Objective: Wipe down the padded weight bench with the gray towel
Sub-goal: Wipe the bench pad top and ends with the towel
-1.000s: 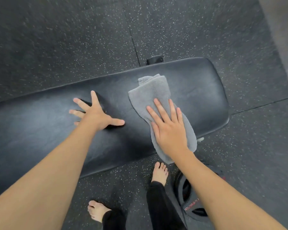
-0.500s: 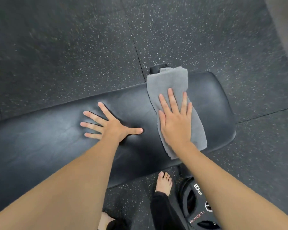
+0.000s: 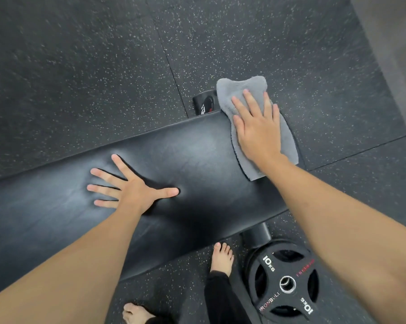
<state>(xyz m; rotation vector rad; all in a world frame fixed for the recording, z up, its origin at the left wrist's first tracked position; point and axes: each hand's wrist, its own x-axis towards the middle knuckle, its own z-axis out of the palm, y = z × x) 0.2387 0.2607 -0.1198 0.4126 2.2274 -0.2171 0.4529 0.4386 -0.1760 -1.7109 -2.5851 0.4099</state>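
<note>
The black padded weight bench [image 3: 197, 164] runs from the left edge to the right of centre. The gray towel [image 3: 241, 90] lies over the bench's right end, its far part hanging past the far edge. My right hand [image 3: 258, 127] presses flat on the towel, fingers together and pointing away. My left hand [image 3: 131, 188] rests flat on the bare pad near the middle, fingers spread, holding nothing.
A black 10 kg weight plate [image 3: 286, 284] lies on the speckled rubber floor [image 3: 80, 78] by the bench's near right foot [image 3: 255, 235]. My two bare feet [image 3: 221, 256] stand close to the near edge. Another bench foot [image 3: 204, 104] shows beyond the far edge.
My right hand has slid the towel away from me across the bench's right end, until it overhangs the far edge. My left hand stays planted on the pad.
</note>
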